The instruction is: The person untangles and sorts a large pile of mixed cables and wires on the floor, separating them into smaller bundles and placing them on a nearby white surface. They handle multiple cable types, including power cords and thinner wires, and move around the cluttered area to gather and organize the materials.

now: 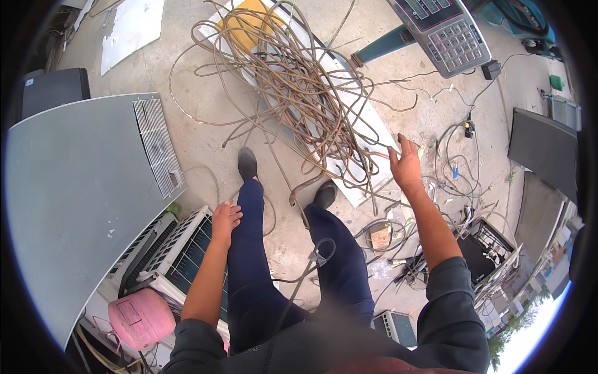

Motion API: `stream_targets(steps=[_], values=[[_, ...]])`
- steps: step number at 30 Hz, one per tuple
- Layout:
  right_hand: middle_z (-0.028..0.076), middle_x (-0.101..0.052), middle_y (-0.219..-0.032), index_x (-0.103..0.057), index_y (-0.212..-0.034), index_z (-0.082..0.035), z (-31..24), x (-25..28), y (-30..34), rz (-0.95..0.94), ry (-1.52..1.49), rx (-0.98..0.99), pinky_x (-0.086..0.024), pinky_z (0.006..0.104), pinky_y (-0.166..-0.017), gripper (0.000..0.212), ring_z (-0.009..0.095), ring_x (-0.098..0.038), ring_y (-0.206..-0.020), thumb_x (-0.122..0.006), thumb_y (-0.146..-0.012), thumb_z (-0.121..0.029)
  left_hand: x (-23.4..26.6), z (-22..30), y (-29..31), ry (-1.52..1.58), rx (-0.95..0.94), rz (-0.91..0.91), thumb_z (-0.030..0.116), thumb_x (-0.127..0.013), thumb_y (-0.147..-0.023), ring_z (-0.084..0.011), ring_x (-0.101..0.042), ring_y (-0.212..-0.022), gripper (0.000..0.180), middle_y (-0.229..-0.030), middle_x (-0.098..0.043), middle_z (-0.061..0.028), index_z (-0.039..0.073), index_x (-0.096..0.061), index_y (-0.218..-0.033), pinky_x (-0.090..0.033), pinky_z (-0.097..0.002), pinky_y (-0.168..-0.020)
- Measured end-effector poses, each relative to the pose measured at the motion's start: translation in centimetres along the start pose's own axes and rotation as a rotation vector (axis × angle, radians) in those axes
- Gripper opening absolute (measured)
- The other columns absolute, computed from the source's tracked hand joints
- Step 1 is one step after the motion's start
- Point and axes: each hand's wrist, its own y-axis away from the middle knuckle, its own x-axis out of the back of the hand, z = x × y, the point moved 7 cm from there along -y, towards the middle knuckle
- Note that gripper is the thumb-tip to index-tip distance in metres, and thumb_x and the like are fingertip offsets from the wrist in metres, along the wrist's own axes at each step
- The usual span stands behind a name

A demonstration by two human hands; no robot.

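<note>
A large tangled bundle of brown, metal-like tubing (311, 100) lies across a long white panel (367, 112) on the floor in front of me. My right hand (406, 165) is stretched out beside the near right end of the bundle. Its thumb and fingers stand apart, and strand ends reach close to the fingertips; a touch cannot be made out. Over by my left knee, my left hand (225, 219) hangs with nothing in it and its fingers loosely extended. Between my feet, a bent tube end (305, 184) sticks out of the bundle toward me.
A platform scale with a keypad display (458, 47) stands at the far right. Loose black cables (458, 156) litter the floor on the right. To my left are a large grey panel (75, 187), slatted white appliance units (187, 255) and a pink tank (142, 318).
</note>
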Motion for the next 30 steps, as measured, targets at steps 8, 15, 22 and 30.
stream_targets(steps=[8,15,22,30], values=[[0.017,-0.071,-0.079,-0.066,-0.117,0.003,11.2,10.0,38.5,-0.094,-0.143,-0.844,-0.055,0.0425,-0.068,0.037,0.03,-0.07,-0.071,-0.066,-0.095,-0.027,13.5,-10.1,11.4,-0.121,0.12,-0.015,0.033,-0.061,-0.102,-0.0162,-0.064,-0.065,0.032,-0.095,-0.071,-0.0097,0.005,-0.061,-0.117,-0.047,-0.0285,-0.051],[0.012,-0.068,-0.082,-0.064,-0.105,-0.002,3.7,8.4,74.6,-0.431,-0.496,-1.707,-0.052,0.0427,-0.053,0.029,0.027,-0.067,-0.064,-0.062,-0.097,-0.03,16.1,-10.0,13.9,-0.346,0.17,-0.157,0.035,-0.063,-0.101,-0.014,-0.063,-0.065,0.037,-0.089,-0.069,-0.0069,0.005,-0.062,-0.122,-0.046,-0.0284,-0.05],[0.012,-0.071,-0.089,-0.063,-0.12,0.001,-1.9,3.5,68.8,-0.337,-0.788,-1.406,-0.054,0.0356,-0.054,0.04,0.021,-0.069,-0.067,-0.066,-0.098,-0.032,14.7,0.4,17.1,-0.289,-0.126,-0.107,0.041,-0.06,-0.102,-0.0148,-0.068,-0.076,0.046,-0.102,-0.073,-0.0086,0.005,-0.059,-0.131,-0.053,-0.0299,-0.062],[0.01,-0.073,-0.1,-0.063,-0.126,-0.001,-1.8,8.2,56.8,-0.058,-0.949,-0.881,-0.056,0.0337,-0.063,0.042,0.018,-0.07,-0.079,-0.061,-0.102,-0.035,13.6,-3.2,22.6,-0.402,-0.151,-0.144,0.038,-0.06,-0.102,-0.0139,-0.065,-0.073,0.045,-0.1,-0.072,-0.0077,0.004,-0.06,-0.132,-0.05,-0.0282,-0.061]])
